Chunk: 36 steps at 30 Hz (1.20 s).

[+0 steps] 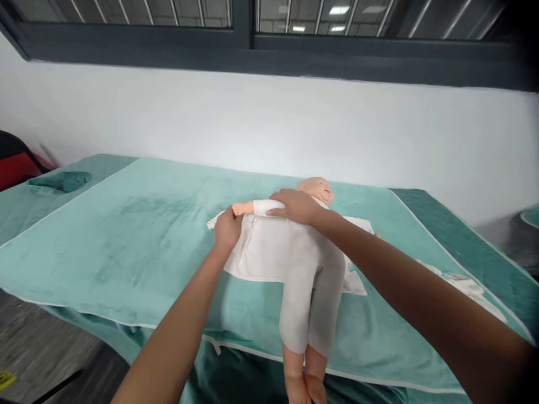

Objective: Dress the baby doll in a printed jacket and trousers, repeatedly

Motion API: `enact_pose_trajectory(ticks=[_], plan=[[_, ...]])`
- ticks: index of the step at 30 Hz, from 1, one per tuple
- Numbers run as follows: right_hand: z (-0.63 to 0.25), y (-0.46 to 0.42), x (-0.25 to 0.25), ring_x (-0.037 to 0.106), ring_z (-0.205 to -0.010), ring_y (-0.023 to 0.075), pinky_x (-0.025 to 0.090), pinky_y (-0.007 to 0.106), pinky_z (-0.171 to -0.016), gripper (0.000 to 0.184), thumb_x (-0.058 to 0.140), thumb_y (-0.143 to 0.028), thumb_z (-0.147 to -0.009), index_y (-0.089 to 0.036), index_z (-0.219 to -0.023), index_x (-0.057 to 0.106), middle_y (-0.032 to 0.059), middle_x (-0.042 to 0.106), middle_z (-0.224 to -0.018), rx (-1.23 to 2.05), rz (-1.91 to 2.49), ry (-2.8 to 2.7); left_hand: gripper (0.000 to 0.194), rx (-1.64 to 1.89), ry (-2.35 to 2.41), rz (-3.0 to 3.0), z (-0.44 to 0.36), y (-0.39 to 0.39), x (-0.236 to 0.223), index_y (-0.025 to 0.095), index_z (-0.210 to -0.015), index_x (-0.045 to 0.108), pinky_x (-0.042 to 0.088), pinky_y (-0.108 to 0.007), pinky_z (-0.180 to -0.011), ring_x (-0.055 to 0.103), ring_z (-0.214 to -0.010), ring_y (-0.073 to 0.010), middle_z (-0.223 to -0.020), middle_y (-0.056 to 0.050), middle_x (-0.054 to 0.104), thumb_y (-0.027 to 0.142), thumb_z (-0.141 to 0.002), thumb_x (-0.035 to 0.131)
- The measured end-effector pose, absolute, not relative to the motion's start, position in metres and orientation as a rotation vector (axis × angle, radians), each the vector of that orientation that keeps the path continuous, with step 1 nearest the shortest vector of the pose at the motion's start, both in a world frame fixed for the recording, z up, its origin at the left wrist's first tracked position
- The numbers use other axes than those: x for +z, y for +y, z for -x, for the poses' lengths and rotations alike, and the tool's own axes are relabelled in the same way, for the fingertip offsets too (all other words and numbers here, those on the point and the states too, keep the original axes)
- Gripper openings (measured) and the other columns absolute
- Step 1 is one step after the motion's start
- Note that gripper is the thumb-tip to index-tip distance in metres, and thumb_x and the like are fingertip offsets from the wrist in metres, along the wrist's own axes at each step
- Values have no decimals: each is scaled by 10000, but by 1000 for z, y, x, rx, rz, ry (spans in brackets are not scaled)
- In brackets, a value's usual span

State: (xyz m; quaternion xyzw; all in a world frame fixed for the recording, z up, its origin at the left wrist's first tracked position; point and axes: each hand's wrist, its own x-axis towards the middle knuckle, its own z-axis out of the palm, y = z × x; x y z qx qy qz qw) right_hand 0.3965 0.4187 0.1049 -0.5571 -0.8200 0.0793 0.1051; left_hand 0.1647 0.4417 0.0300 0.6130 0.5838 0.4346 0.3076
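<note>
A baby doll [314, 264] in white clothes lies on a spread white garment [263, 255], its head turned to the right. Its legs reach toward me and its bare feet hang past the bed's front edge. My left hand [228, 229] is closed at the doll's outstretched hand [243, 209]; what lies inside the fingers is partly hidden. Across the doll's chest and shoulder rests my right hand [297, 206], with thumb and fingers around its white-sleeved upper arm [264, 207]. The doll's other arm is mostly covered by my right forearm.
A green plush cover [126, 241] with white piping spreads over the bed. White patterned cloth [467, 286] lies at the right. A face hole [61, 182] and a red-and-black item [19, 163] are at the left. Behind stands a white wall [202, 118] under a dark window frame.
</note>
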Motion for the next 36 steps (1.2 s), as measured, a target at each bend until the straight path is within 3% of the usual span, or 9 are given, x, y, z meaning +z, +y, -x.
enact_pose_trajectory(ticks=[5, 14, 19, 23, 27, 29, 32, 36], plan=[[-388, 419, 101, 596, -926, 247, 402, 333, -724, 436, 446, -624, -934, -316, -1177, 636, 75, 629, -1098, 183, 1738, -2439, 279, 1190, 1418, -1368, -147, 456, 42, 159, -804, 666, 455, -297, -650, 598, -699, -183, -779, -55, 686, 425, -734, 620], [-367, 432, 83, 614, -933, 308, 442, 392, -740, 402, 480, -556, -925, -232, -1080, 661, 132, 650, -1039, -23, 1882, -2510, 208, 1227, 1318, -1334, -186, 425, 52, 180, -762, 613, 400, -275, -675, 516, -696, -141, -737, 2, 594, 385, -798, 612], [-361, 435, 75, 608, -998, 323, 443, 416, -805, 261, 475, -334, -933, -213, -1082, 652, 150, 656, -1015, -33, 1859, -2475, 185, 1193, 1189, -1416, -227, 412, 56, 192, -801, 596, 398, -269, -699, 511, -700, -134, -724, 13, 573, 371, -845, 601], [-365, 427, 82, 610, -969, 278, 447, 386, -808, 270, 429, -208, -920, -213, -1104, 626, 127, 659, -1055, 0, 1830, -2443, 193, 1201, 1140, -1341, -240, 408, 59, 197, -894, 584, 392, -264, -675, 491, -663, -127, -702, 25, 533, 386, -860, 602], [-385, 401, 86, 557, -1120, 254, 440, 362, -907, 299, 431, -252, -944, -211, -1193, 592, 102, 633, -1195, -8, 1642, -2171, 278, 1117, 1180, -1377, -231, 406, 53, 180, -1023, 620, 406, -277, -718, 561, -772, -159, -881, -28, 642, 344, -802, 662], [-404, 380, 80, 547, -1134, 252, 422, 363, -955, 285, 442, -276, -943, -189, -1164, 601, 111, 630, -1184, -90, 1569, -1900, 248, 1077, 1218, -1422, -222, 407, 49, 170, -977, 651, 405, -282, -735, 575, -802, -174, -919, -40, 664, 326, -785, 661], [-440, 343, 60, 583, -982, 265, 434, 379, -869, 280, 451, -350, -938, -177, -1078, 622, 123, 643, -1043, -162, 1753, -1495, 211, 1089, 1238, -1437, -213, 411, 45, 165, -833, 664, 382, -274, -690, 531, -720, -161, -775, -13, 629, 365, -810, 602], [-473, 306, 32, 603, -781, 266, 422, 370, -729, 455, 408, -515, -949, -185, -1202, 590, 85, 668, -833, 242, 2026, -1307, 266, 1182, 1257, -1398, -215, 422, 50, 169, -752, 629, 358, -254, -653, 466, -678, -139, -701, 12, 563, 416, -823, 560]])
